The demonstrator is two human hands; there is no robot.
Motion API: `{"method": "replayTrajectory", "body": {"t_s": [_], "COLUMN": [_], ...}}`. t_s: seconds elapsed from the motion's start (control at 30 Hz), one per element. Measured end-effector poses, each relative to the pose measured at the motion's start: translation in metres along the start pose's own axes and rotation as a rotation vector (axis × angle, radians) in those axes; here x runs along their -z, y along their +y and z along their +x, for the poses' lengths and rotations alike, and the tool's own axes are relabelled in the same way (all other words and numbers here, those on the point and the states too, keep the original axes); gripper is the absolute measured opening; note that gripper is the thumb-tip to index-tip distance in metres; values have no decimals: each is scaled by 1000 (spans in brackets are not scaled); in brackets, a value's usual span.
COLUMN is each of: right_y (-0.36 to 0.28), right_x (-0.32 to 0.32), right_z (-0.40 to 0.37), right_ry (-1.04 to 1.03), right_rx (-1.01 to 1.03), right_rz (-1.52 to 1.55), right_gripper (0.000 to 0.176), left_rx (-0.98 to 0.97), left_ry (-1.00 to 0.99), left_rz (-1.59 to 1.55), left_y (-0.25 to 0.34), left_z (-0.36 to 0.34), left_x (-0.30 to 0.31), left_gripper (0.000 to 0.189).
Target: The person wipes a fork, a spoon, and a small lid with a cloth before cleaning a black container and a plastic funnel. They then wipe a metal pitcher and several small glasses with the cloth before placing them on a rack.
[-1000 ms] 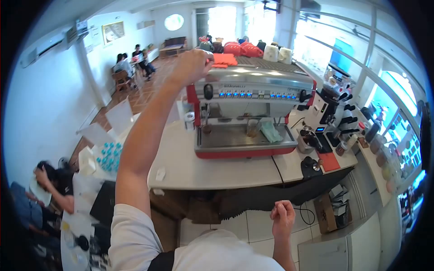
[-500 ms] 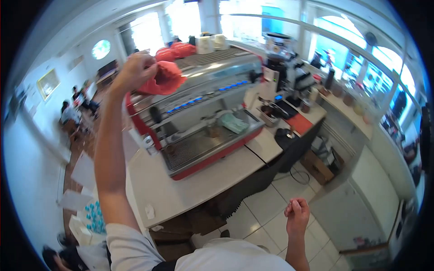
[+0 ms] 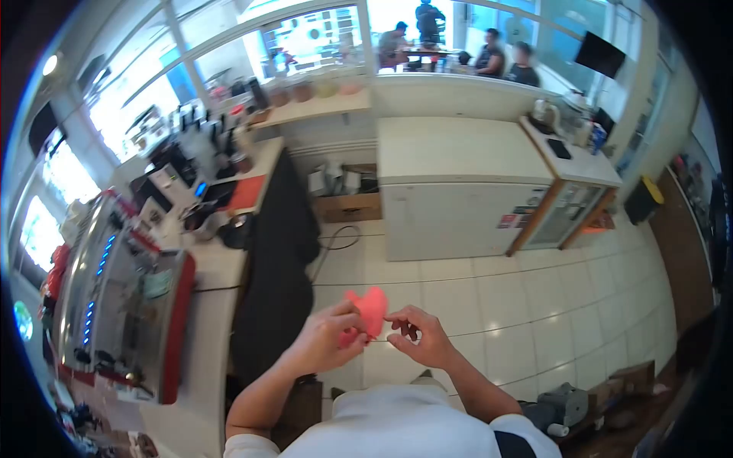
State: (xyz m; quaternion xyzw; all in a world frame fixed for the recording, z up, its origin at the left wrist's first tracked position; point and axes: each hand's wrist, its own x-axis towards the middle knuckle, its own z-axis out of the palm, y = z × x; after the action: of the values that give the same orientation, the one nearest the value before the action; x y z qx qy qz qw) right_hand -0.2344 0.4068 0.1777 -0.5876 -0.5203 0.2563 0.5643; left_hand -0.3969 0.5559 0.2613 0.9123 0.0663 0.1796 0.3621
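Note:
My left hand (image 3: 327, 336) holds a crumpled red cloth (image 3: 372, 307) in front of my body, above the tiled floor. The cloth sticks up past the fingers, and part of it is hidden behind them. Just to the right is my right hand (image 3: 418, 336), its fingers curled but apart from the thumb. Its index fingertip is at the cloth's edge; whether it touches is hard to tell. To the left, the espresso machine (image 3: 180, 328) stands on the counter (image 3: 217, 305), with a pale green cloth (image 3: 158, 283) on its tray.
A white chest freezer (image 3: 458, 217) stands ahead, beside a small glass-fronted cabinet (image 3: 565, 214). A cardboard box (image 3: 350, 208) and a loose cable (image 3: 336, 240) lie on the floor near the dark-draped counter side (image 3: 279, 252). People sit beyond the window.
My view has swung right, away from the espresso machine. My left hand has brought the red cloth down from the machine to my front, and my right hand has come up beside it.

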Motion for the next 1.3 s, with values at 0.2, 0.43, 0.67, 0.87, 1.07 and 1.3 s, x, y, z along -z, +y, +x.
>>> {"method": "replayTrajectory", "body": {"t_s": [0.2, 0.43, 0.67, 0.87, 1.07, 1.3], "right_y": [35, 58, 73, 86, 104, 149], "right_x": [150, 276, 425, 572, 704, 871], "right_z": [-97, -185, -226, -234, -300, -374], "right_ry": [365, 750, 798, 893, 1208, 1436], "right_rx": [-155, -296, -565, -589, -596, -479], "right_rz": [-259, -404, -371, -432, -277, -445], "right_gripper": [41, 12, 8, 10, 12, 23], "left_rx": [-192, -458, -645, -767, -769, -771], "left_ry": [-309, -539, -546, -593, -872, -813], "left_rz": [-188, -146, 53, -416, -625, -743], "left_y": [41, 90, 120, 177, 274, 379], "left_z": [125, 253, 375, 491, 597, 705], "left_x": [-163, -296, -445, -575, -703, -867], "left_gripper": [11, 12, 12, 18, 20, 16]}}
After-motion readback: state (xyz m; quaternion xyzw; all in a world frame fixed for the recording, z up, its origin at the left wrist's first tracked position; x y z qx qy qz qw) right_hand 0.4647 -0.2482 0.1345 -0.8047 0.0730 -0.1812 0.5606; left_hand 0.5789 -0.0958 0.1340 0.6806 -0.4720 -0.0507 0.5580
